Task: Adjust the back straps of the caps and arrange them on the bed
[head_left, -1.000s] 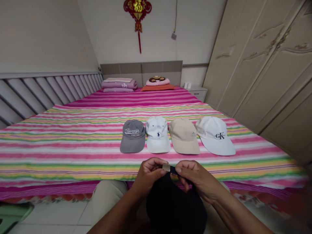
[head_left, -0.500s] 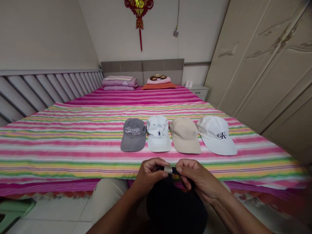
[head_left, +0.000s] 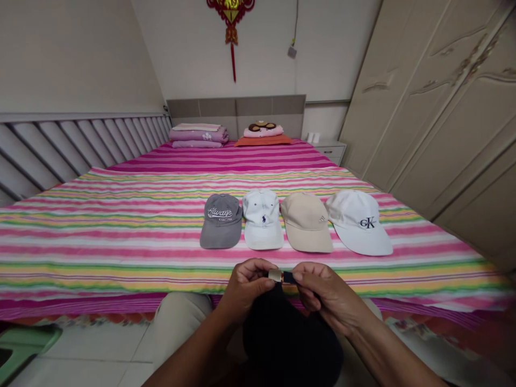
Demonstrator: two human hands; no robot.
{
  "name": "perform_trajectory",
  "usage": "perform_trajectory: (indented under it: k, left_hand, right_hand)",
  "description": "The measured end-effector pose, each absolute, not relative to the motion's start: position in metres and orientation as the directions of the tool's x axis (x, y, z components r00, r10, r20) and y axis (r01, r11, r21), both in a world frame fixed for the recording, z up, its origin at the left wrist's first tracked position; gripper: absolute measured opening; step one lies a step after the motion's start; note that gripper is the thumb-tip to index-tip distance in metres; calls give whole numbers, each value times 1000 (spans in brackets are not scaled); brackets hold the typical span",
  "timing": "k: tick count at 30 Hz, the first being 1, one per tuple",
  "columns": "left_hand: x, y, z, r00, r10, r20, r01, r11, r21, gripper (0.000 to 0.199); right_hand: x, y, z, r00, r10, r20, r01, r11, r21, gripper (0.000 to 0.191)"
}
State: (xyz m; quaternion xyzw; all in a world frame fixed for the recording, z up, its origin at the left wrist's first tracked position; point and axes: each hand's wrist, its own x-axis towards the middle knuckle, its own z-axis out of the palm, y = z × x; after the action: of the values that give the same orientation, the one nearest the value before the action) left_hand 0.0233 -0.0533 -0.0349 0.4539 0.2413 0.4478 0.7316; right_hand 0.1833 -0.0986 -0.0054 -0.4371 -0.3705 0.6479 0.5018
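A black cap (head_left: 292, 344) is at my lap, its back strap toward the bed. My left hand (head_left: 253, 282) pinches the silvery metal buckle (head_left: 275, 276) of the strap between thumb and fingers. From the other side, my right hand (head_left: 320, 287) grips the dark strap (head_left: 288, 277) close to the buckle. Whether the strap passes through the buckle is hard to make out. Beyond my hands a row of caps lies on the bed, brims toward me: a grey cap (head_left: 221, 220), a white cap (head_left: 263, 219), a beige cap (head_left: 306, 222) and a larger white cap (head_left: 358, 222).
The bed (head_left: 121, 236) has a striped cover. Folded purple bedding (head_left: 199, 136) and a pink pillow stack (head_left: 263, 133) sit by the headboard. A slatted rail (head_left: 72, 145) runs along the left, a wardrobe (head_left: 419, 107) stands right, and a green stool (head_left: 30, 344) is at lower left.
The buckle has shifted slightly left and up with my left hand. A small gap with a lighter edge now shows between the buckle and the strap. The row of caps has stayed put.
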Motion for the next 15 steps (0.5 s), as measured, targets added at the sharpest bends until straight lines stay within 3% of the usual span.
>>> perform_trajectory:
  k: [9,15]
  left_hand:
    - [24,-51,-32,472,849,239,-427,-18,904,21]
    - [23,-50,-34,495,820,287,-421,-63,905,21]
  right_hand:
    - [183,-99,-3,-217,948,-234,-392,-304,-868,26]
    - [185,-100,-3,-296,923,-245,-424,-356,-833,27]
